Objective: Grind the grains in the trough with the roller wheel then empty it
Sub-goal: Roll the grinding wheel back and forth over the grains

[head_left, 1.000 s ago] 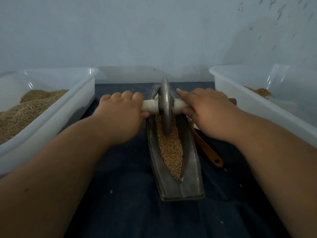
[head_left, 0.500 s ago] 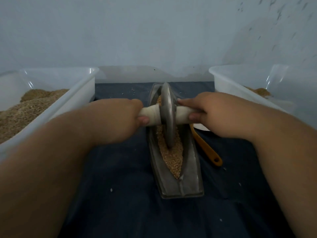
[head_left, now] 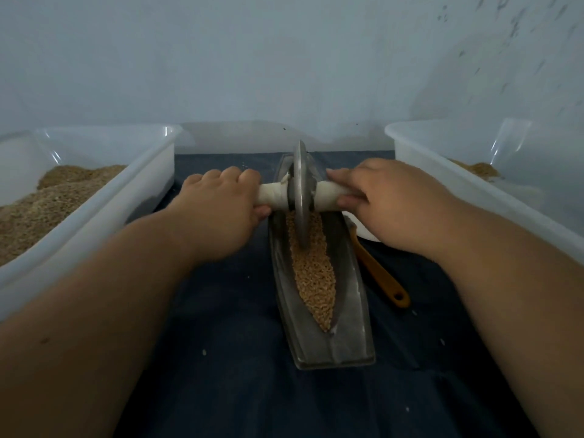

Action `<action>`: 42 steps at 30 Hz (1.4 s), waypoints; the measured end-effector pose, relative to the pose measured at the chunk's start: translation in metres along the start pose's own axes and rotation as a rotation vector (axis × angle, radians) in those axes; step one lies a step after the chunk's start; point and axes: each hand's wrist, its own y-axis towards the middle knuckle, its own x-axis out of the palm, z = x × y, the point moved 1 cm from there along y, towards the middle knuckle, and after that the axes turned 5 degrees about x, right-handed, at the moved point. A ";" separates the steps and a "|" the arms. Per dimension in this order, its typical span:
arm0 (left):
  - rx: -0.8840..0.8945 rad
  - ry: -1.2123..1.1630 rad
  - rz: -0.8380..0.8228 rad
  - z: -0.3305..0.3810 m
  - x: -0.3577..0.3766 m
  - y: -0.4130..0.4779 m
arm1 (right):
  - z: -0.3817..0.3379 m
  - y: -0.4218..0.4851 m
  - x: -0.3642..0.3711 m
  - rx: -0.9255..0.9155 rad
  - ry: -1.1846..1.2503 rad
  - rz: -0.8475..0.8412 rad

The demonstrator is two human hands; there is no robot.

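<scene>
At the far end of the trough (head_left: 347, 336), left hand (head_left: 221, 210) and right hand (head_left: 388, 203) clamp the roller wheel (head_left: 300, 191) handle, fingers curled; even pressure should hold it upright through the grains (head_left: 313, 273).

- left hand (head_left: 218, 207) and right hand (head_left: 390, 203) grip the roller wheel (head_left: 300, 184) by its axle.
- It stands upright on grains (head_left: 313, 279) in the trough (head_left: 347, 336), far end.

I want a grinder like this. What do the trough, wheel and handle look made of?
Trough: likely metal, dull grey with a faint sheen. Roller wheel: likely metal too, thin grey disc. Handle: pale, lumpy surface, perhaps wrapped cloth; unclear.
</scene>
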 end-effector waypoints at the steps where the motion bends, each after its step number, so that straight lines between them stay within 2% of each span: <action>1: 0.029 -0.034 -0.062 -0.001 -0.008 -0.004 | -0.001 -0.004 -0.007 -0.011 0.021 -0.056; 5: 0.098 -0.123 -0.341 0.006 -0.038 -0.025 | 0.000 -0.023 -0.036 -0.099 -0.026 -0.270; 9: 0.116 -0.132 -0.372 0.012 -0.051 -0.034 | -0.002 -0.032 -0.052 -0.097 -0.029 -0.350; 12: 0.087 -0.180 -0.382 0.008 -0.045 -0.026 | -0.004 -0.027 -0.043 -0.067 -0.006 -0.345; 14: 0.060 -0.181 -0.319 0.004 -0.032 -0.017 | -0.003 -0.018 -0.028 -0.022 0.043 -0.270; 19: -0.041 0.052 0.103 0.005 0.004 0.005 | 0.003 0.006 0.017 0.059 0.027 0.103; 21: -0.089 0.088 0.148 0.007 0.012 0.009 | 0.003 0.010 0.024 0.049 0.047 0.192; 24: -0.084 0.081 0.167 0.008 0.018 0.009 | 0.004 0.012 0.025 0.033 0.035 0.204; 29: 0.000 -0.004 0.022 0.002 0.000 0.000 | 0.001 -0.001 0.002 0.019 -0.015 0.024; 33: 0.083 -0.177 -0.300 0.002 -0.031 -0.017 | 0.001 -0.018 -0.030 -0.027 0.038 -0.272; 35: 0.087 -0.225 -0.418 0.003 -0.044 -0.025 | 0.000 -0.025 -0.046 -0.060 0.036 -0.368; 38: 0.099 -0.264 -0.474 0.004 -0.055 -0.031 | -0.002 -0.031 -0.058 -0.079 0.040 -0.416; 42: 0.086 -0.279 -0.452 0.003 -0.049 -0.025 | 0.000 -0.027 -0.048 -0.038 0.046 -0.398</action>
